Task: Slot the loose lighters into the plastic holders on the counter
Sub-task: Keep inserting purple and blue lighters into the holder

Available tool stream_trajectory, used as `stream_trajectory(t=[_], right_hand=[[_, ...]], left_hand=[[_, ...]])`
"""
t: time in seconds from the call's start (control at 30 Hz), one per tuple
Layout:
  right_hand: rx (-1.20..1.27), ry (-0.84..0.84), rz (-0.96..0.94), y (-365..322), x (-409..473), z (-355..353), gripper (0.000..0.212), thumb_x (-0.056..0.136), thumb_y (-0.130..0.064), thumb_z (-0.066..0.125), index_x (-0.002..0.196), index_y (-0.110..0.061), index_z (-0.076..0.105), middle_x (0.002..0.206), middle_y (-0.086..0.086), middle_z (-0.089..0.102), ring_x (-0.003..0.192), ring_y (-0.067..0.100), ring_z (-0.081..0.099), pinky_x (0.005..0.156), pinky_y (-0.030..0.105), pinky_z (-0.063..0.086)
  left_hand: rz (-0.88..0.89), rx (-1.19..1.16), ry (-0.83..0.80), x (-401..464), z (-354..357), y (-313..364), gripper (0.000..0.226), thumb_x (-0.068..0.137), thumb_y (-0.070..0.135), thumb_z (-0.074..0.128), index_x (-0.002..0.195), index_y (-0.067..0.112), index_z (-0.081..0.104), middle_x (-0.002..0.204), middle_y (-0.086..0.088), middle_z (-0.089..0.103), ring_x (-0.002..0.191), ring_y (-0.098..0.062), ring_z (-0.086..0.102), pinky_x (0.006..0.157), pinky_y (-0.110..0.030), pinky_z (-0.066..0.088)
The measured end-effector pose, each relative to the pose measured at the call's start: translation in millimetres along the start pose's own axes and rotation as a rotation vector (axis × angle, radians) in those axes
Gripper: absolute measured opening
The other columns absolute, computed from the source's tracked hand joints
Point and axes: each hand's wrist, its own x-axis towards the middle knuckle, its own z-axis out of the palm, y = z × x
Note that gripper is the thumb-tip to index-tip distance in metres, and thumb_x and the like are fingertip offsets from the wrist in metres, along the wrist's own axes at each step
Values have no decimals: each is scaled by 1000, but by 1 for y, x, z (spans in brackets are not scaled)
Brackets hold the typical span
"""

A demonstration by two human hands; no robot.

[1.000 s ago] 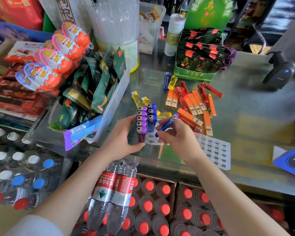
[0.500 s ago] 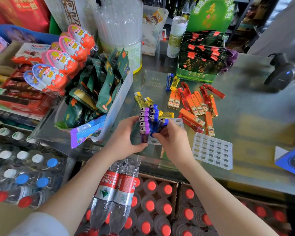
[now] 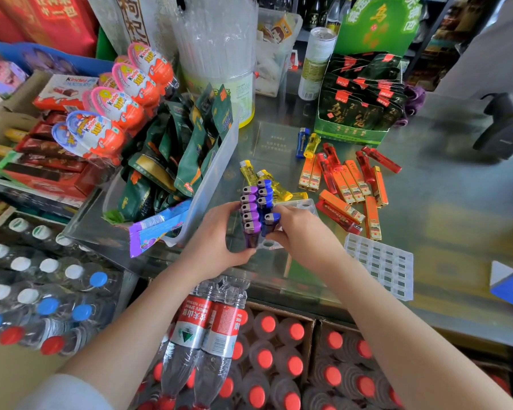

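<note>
A blue lighter with a chrome cap stands in the clear plastic holder on the glass worktop, pinched by the right hand; it sits beside a column of purple lighters. The left hand grips the holder's near left side. Loose orange lighters, slim and boxy, lie well right, near an empty white gridded holder. Egg-shaped packs read "Kinder Joy"; bottles below read "Nongfu Spring".

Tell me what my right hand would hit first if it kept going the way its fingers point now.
Probably the purple lighters standing in the holder: the right hand points left, pinching a blue lighter right beside that row. Depth is hard to judge.
</note>
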Motion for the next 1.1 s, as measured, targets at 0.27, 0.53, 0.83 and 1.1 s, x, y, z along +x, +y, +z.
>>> stream_trajectory(t=[0.27, 0.53, 0.83, 1.1], right_hand=[[-28, 220, 35, 2, -7, 12, 22, 85, -26, 62, 90, -5, 56, 92, 8, 63, 80, 28, 59, 58, 38, 49], [-33, 265, -67, 19, -19, 17, 25, 79, -26, 68, 97, -9, 62, 85, 6, 66, 81, 27, 61, 66, 35, 49], [93, 390, 111, 53, 20, -11, 19, 91, -10, 47, 102, -5, 61, 103, 12, 62, 93, 27, 55, 72, 30, 43], [-17, 360, 371, 77, 112, -26, 29, 93, -8, 36, 113, -3, 56, 117, 18, 57, 109, 34, 49, 84, 38, 43]], left_hand=[[-39, 18, -18, 1, -3, 0, 65, 67, 26, 78, 124, 21, 48, 117, 10, 51, 115, -4, 41, 93, -18, 32], [-50, 13, -19, 1, -2, -2, 65, 68, 26, 78, 124, 21, 47, 118, 10, 49, 116, -5, 41, 96, -23, 33], [-64, 19, -27, 4, -3, -3, 65, 66, 26, 77, 123, 21, 47, 115, 10, 49, 114, -6, 42, 94, -20, 31], [-104, -32, -13, 5, -1, -6, 66, 67, 26, 77, 124, 28, 44, 114, 16, 48, 115, -3, 43, 97, -18, 33]])
